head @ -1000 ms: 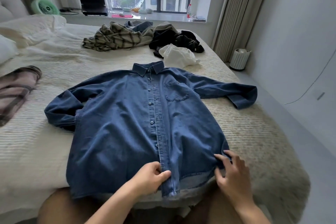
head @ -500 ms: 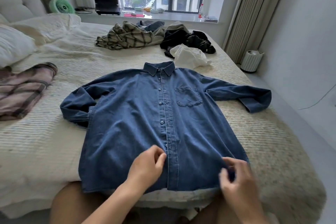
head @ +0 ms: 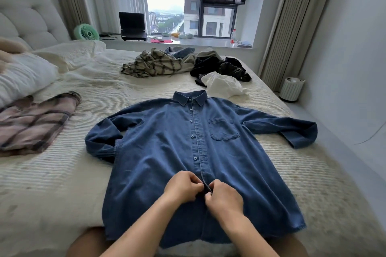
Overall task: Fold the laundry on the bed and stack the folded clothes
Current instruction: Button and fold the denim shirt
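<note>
The denim shirt (head: 188,162) lies face up and spread flat on the bed (head: 52,183), collar toward the window, hem at the near edge by the person's knees. Both hands work the button placket low on the shirt: the left hand (head: 182,185) and the right hand (head: 223,196) have their fingers curled, each pinching the fabric on its own side of the placket, almost touching each other. It looks like a lower button is being fastened before any fold is made.

What could go wrong: tugging at the placket may drag the hem off the near edge of the bed or ruck the front panels, so the later folds come out crooked. The sleeve left of the shirt is already doubled under itself and would need straightening.

Room for moving is decent. Left of the shirt is bare bedspread, then a folded plaid garment (head: 31,123) near the pillow (head: 23,77). Beyond the collar sits a white garment (head: 223,85), close to it, with the unfolded pile (head: 167,62) farther back. The sleeve right of the shirt reaches nearly to the bed's edge, and could slip over it.
</note>
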